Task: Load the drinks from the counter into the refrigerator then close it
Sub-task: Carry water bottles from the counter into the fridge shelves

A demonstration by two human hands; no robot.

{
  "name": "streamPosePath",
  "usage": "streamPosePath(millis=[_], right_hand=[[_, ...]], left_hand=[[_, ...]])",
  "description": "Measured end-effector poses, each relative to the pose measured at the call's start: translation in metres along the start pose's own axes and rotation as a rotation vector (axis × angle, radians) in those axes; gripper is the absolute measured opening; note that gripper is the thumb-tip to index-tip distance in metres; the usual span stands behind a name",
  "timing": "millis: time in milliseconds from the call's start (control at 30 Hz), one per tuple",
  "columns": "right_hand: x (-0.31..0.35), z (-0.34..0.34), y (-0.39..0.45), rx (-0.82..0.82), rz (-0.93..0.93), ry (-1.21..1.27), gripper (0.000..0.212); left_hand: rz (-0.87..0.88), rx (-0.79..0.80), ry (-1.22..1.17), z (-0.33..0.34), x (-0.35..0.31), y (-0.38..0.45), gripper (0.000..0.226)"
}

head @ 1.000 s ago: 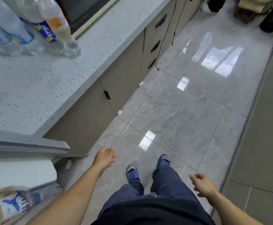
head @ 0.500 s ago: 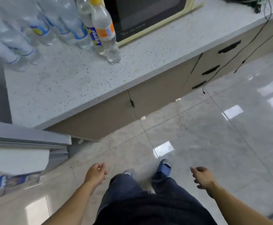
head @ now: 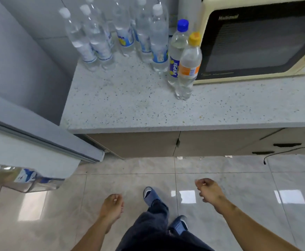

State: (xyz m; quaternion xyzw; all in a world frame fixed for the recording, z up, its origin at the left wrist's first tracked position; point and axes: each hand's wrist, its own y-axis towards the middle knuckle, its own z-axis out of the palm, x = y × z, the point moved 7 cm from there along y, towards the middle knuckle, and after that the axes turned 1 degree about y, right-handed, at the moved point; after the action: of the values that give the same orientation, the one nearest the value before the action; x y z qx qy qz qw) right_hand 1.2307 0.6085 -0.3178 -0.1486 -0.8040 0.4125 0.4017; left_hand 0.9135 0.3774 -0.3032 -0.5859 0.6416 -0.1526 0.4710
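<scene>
Several clear drink bottles stand at the back of the speckled counter (head: 130, 105). Nearest me are an orange-capped bottle (head: 188, 67) and, behind it, a blue-capped Pepsi bottle (head: 176, 53); white-capped water bottles (head: 93, 38) cluster to their left. The refrigerator door (head: 39, 142) hangs open at the left, and its door shelf (head: 30, 180) holds bottles. Both hands hang low over the floor, well short of the counter. My left hand (head: 111, 208) is loosely curled and holds nothing. My right hand (head: 208, 191) is empty too, fingers slightly apart.
A cream microwave (head: 256, 38) sits on the counter right of the bottles. Beige cabinets with black handles (head: 286, 144) run under the counter, and a black cable (head: 284, 153) dangles there. My feet in blue slippers (head: 149, 193) stand on a glossy tiled floor.
The view has swung left and up from the floor to face the counter. Both hands stayed low and empty; the right hand has risen slightly.
</scene>
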Motion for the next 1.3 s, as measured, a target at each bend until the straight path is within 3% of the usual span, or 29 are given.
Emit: streamPosePath(millis=[133, 367, 533, 667, 733, 900, 1033, 1167, 1300], right_hand=[[0.085, 0.022, -0.007, 0.044, -0.176, -0.055, 0.02], [0.275, 0.053, -0.036, 0.079, -0.655, -0.109, 0.013], [0.382, 0.058, -0.034, 0.018, -0.817, -0.069, 0.01], [0.455, 0.058, -0.028, -0.023, -0.888, -0.01, 0.022], [0.491, 0.053, -0.033, -0.093, -0.954, -0.026, 0.029], [0.579, 0.013, -0.077, -0.452, -1.369, -0.021, 0.04], [0.615, -0.02, -0.067, -0.575, -1.228, 0.016, 0.05], [0.615, -0.022, -0.033, -0.429, -0.996, -0.023, 0.05], [0.607, -0.006, -0.015, -0.273, -0.912, -0.143, 0.033]], left_hand=[[0.161, 0.035, -0.066, -0.002, -0.061, 0.01, 0.019], [0.596, -0.006, -0.253, -0.042, -0.226, 0.012, 0.014], [0.689, -0.209, -0.415, -0.088, -0.313, 0.011, 0.009], [0.695, -0.387, -0.507, -0.121, -0.374, 0.013, 0.021], [0.69, -0.502, -0.497, -0.142, -0.405, 0.012, 0.03], [0.743, -0.675, -0.369, -0.178, -0.494, 0.012, 0.054], [0.81, -0.81, -0.134, -0.194, -0.546, 0.01, 0.065], [0.736, -0.825, 0.154, -0.206, -0.572, 0.027, 0.069], [0.725, -0.781, 0.289, -0.201, -0.577, 0.038, 0.063]])
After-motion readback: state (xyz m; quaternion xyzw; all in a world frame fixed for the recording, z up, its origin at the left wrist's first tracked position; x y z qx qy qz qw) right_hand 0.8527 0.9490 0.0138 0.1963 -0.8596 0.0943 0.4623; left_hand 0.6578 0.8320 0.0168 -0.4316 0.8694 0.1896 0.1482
